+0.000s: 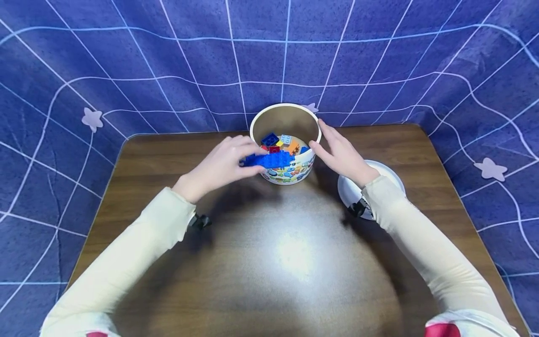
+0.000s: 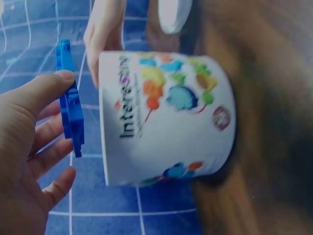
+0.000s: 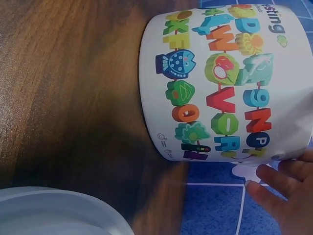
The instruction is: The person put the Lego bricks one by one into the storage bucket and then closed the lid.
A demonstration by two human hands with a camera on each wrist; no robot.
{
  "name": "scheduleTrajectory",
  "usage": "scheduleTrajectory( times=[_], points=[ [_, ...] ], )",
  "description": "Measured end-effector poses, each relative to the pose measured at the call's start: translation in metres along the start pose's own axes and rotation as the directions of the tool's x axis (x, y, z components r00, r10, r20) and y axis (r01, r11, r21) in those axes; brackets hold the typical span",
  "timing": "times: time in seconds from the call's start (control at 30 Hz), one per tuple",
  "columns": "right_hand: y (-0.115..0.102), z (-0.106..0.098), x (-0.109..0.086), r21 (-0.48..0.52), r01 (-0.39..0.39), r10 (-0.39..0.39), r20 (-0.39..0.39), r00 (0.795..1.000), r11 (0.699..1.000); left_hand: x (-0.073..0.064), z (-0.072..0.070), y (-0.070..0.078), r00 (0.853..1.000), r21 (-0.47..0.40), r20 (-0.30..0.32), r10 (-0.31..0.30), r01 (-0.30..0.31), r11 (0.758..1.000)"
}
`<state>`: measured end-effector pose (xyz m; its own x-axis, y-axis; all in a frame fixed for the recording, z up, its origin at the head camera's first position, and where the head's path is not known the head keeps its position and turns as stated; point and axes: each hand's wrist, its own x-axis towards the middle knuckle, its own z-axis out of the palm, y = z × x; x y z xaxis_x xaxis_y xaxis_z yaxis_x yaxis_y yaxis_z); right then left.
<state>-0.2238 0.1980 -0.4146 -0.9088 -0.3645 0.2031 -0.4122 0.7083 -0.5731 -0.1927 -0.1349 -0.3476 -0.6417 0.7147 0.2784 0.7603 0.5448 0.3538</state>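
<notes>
My left hand [image 1: 229,161] pinches a flat blue toy building piece [image 1: 275,160] between thumb and fingers. It holds the piece just over the near rim of a round white tub [image 1: 290,174] with colourful letters and pictures. In the left wrist view the piece [image 2: 72,105] appears edge-on, apart from the tub [image 2: 166,117]. Against the tub's right side rests my right hand [image 1: 341,152], its fingers fairly straight along the rim. The right wrist view shows fingertips [image 3: 266,174] at the tub's printed wall [image 3: 220,88]. Several coloured toy bricks [image 1: 290,145] lie inside the tub.
A round white lid [image 1: 389,173] lies on the wooden table [image 1: 252,262], partly under the right forearm. Behind the tub hangs a blue cloth [image 1: 189,61] with a pale grid, which also covers both sides.
</notes>
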Motion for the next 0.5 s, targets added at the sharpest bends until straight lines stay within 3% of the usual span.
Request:
scheduleTrajectory(
  times=[0.13,0.23,0.5],
  points=[
    [0.001,-0.002,0.0,-0.012,0.0,0.0,0.003,1.0,1.0,0.021,-0.008,-0.014,1.0,-0.006,-0.016,-0.018,0.017,1.0],
    [0.001,-0.002,0.0,-0.014,-0.008,0.009,0.007,1.0,1.0,0.037,-0.012,-0.021,0.997,-0.019,0.0,-0.071,0.071,0.997],
    [-0.002,-0.001,0.0,-0.02,-0.008,0.008,0.009,1.0,1.0,0.079,-0.008,-0.028,0.969,-0.02,0.086,-0.23,0.233,0.972]
  ],
)
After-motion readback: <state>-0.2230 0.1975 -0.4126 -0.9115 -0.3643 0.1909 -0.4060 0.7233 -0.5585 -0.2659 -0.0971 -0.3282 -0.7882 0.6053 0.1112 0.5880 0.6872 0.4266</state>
